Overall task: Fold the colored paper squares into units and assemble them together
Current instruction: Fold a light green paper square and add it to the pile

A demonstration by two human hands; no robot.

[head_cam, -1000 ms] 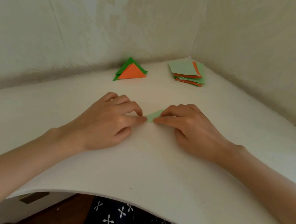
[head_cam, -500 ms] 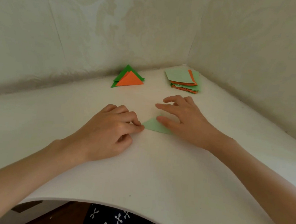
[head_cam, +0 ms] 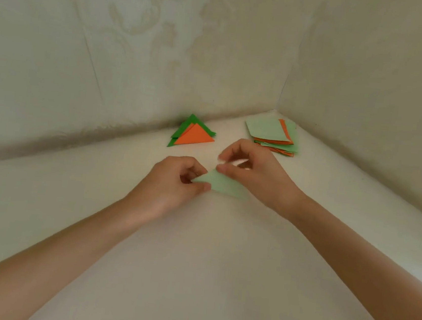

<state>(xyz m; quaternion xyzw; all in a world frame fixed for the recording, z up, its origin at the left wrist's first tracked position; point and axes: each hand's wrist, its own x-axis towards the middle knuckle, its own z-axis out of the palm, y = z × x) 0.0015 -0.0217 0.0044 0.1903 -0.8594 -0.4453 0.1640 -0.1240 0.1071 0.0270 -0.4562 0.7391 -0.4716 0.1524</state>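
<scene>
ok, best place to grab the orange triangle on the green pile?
Pinch the orange triangle at its near right tip, coming from the right. It lies flat on top of the dark green units, and that tip seems to stick out past them onto the table.

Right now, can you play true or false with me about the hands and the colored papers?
1. The left hand and the right hand both hold the light green paper. True.
2. The folded triangles are orange on top of dark green. True.
3. The stack of squares lies to the left of the folded triangles. False: it lies to their right.
4. The top sheet of the stack of squares is orange. False: it is light green.
5. The light green paper touches the folded triangles. False: they are apart.
</scene>
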